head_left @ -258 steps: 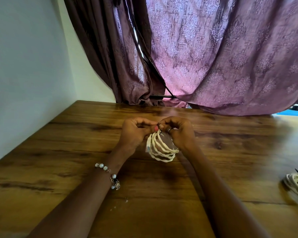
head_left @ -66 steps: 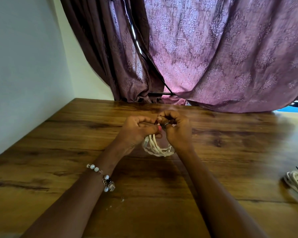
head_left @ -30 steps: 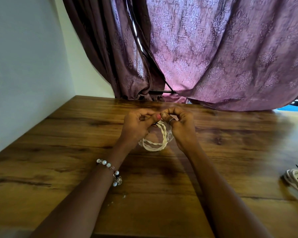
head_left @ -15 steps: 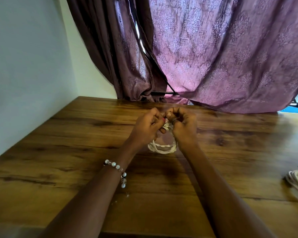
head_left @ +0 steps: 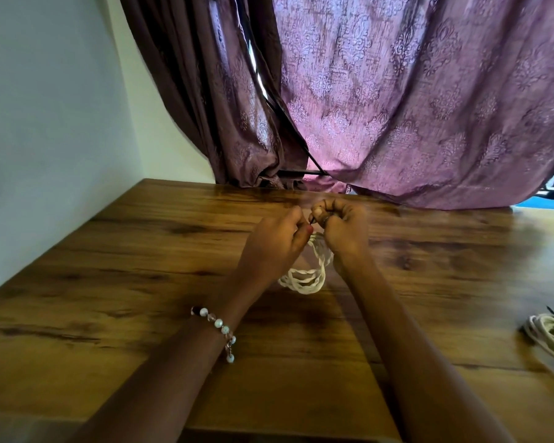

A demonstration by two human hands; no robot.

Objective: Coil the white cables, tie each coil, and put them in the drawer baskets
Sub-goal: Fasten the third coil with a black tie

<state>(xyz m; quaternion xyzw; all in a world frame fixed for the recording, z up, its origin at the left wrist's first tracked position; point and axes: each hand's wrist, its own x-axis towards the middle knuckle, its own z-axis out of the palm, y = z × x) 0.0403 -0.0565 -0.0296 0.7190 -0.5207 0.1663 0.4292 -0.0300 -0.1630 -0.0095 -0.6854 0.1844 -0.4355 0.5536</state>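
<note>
Since half a second ago both hands have lifted the coiled white cable slightly. Left hand and right hand pinch its top with curled fingers above the brown wooden table; another white coil lies at four o'clock.

Your left hand and right hand cover the top of the coil, so you cannot see where the strands are gathered. A small dark item sits between your fingertips; it is too small to identify, and you cannot tell whether it is wrapped around the coil. Both hands are slightly blurred. The second coil is cut off by the right edge; the dark piece on it is too small to identify. The curtain hides whatever is behind it.
</note>
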